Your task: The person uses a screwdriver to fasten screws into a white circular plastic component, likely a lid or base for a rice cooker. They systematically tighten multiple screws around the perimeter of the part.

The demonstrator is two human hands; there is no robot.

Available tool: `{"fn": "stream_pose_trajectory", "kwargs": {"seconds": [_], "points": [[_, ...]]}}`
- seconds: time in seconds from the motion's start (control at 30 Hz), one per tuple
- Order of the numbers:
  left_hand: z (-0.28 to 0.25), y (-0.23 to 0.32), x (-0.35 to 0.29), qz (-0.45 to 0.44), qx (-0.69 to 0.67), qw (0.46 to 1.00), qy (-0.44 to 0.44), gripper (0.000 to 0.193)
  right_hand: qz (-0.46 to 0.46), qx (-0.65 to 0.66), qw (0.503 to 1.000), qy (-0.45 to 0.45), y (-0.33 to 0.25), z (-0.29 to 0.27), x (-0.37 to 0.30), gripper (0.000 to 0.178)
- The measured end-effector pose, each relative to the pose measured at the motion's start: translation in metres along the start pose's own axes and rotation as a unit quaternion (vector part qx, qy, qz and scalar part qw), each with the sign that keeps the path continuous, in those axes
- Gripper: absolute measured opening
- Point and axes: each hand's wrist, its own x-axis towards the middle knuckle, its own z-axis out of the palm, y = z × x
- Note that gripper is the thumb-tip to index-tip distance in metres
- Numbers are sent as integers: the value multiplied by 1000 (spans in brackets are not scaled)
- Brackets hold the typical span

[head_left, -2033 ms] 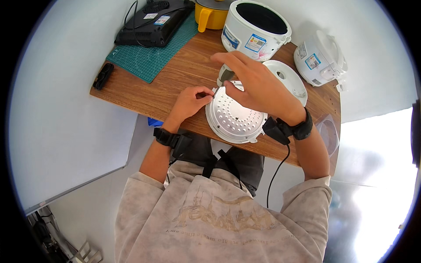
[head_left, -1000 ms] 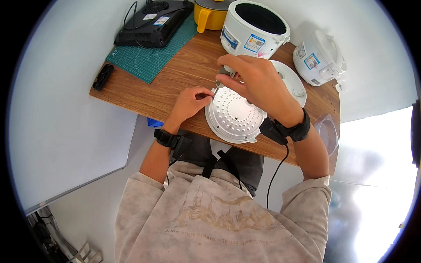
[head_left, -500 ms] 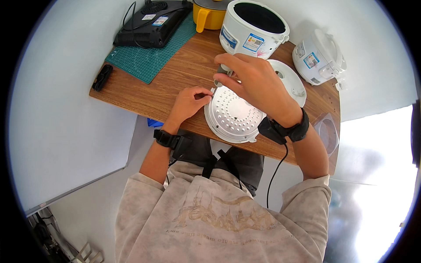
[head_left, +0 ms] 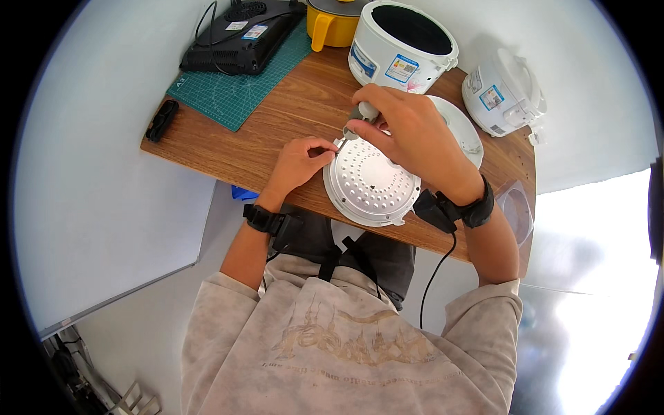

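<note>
A round white rice-cooker lid with a perforated metal plate (head_left: pixel 361 181) lies at the near edge of the table. My right hand (head_left: pixel 422 135) reaches over it, closed around the grey-and-white handle of a screwdriver (head_left: pixel 361 117). The shaft slants down to the lid's far-left rim, where its tip meets my left fingertips. My left hand (head_left: pixel 299 162) pinches thumb and forefinger together at that spot; whatever they grip is too small to make out. Behind my right forearm, a white dish-shaped cover (head_left: pixel 462 128) is partly hidden.
On the wooden table (head_left: pixel 287 104), a white rice-cooker body (head_left: pixel 370 59) stands at the back, beside a yellow pot (head_left: pixel 337 28). A smaller white cooker (head_left: pixel 494 93) is at right. A black appliance (head_left: pixel 238 48) rests on a green cutting mat (head_left: pixel 221 97); a black cord bundle (head_left: pixel 162 121) lies left.
My right hand has shifted slightly right, and the screwdriver handle now leans further to the right, showing more of the shaft. The left hand keeps its pinch at the rim.
</note>
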Motion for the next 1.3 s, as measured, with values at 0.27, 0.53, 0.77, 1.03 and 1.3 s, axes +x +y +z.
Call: {"fn": "stream_pose_trajectory", "kwargs": {"seconds": [0.27, 0.53, 0.77, 1.03, 1.3], "points": [[1, -1, -1, -5, -15, 1000, -2, 23, 35, 28, 999, 24, 4, 4, 0, 27], [2, 3, -1, -11, 5, 1000, 3, 23, 45, 20, 997, 60, -1, -2, -14, 24], [2, 2, 2, -5, 8, 1000, -6, 20, 158, 9, 967, 198, -3, -23, -54, 24], [0, 4, 1, -20, -23, 999, -22, 23, 324, 41, 908, 261, -4, -22, -129, 23], [4, 13, 3, -50, -18, 999, -2, 12, 339, 103, 861, 366, 1, -10, -170, 22]]}}
